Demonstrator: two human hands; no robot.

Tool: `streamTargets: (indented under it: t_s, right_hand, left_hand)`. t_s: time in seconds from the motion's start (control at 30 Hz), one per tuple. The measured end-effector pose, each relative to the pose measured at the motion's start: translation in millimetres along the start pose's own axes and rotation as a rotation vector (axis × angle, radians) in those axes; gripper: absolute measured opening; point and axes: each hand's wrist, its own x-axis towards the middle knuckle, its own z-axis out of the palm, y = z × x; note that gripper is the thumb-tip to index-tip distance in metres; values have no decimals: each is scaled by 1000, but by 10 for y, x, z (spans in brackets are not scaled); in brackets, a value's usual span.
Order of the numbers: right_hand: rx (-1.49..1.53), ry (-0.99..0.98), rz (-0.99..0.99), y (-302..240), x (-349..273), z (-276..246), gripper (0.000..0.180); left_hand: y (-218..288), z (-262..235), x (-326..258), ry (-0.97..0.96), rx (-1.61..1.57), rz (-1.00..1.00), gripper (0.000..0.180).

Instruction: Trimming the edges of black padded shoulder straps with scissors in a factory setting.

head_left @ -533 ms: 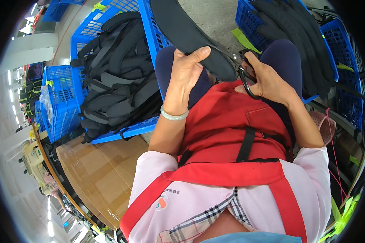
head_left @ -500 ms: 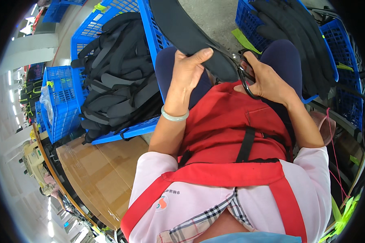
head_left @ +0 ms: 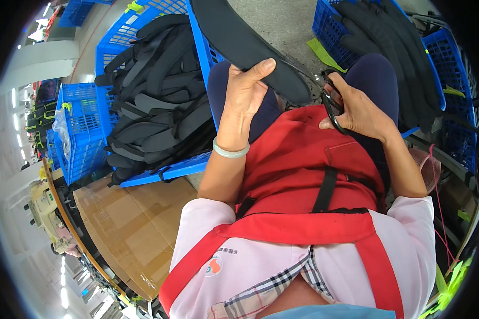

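left hand (head_left: 246, 87) pinching dark padded strip (head_left: 237, 34), probably light, pliant, best held by its edge; right hand (head_left: 363, 110) grasping scissors (head_left: 330, 110)

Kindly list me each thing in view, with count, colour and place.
Padded strap: one, black, upper centre
Scissors: one, black handles, upper centre
Large crate: one, blue, upper left
Other crates: several, blue, both sides
Strap piles: many, black and grey, in crates
Cardboard box: one, brown, lower left
Strips: several, yellow-green, floor and right
Apron: one, red, worn
Shirt: one, pale pink, worn
Bangle: one, pale green, left wrist
Background items: uncountable, far left
Left hand: one, gripping strap
Right hand: one, gripping scissors
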Motion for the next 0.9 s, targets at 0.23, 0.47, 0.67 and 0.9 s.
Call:
streamTargets:
  t_s: [0.23,0.47,0.67,0.9]
  right_hand:
    - [-5,83,-68,-14,67,127,62]
    - [33,10,32,-127,117,39,58]
    - [32,66,-28,-55,140,122,51]
    - [31,160,-154,13,153,150,35]
  left_hand:
    - [-41,-51,0,-80,11,-4,25]
    - [-17,26,-33,-66,46,19,20]
    - [-73,17,-28,-81,32,15,21]
    - [-67,-15,-38,-98,28,-2,20]
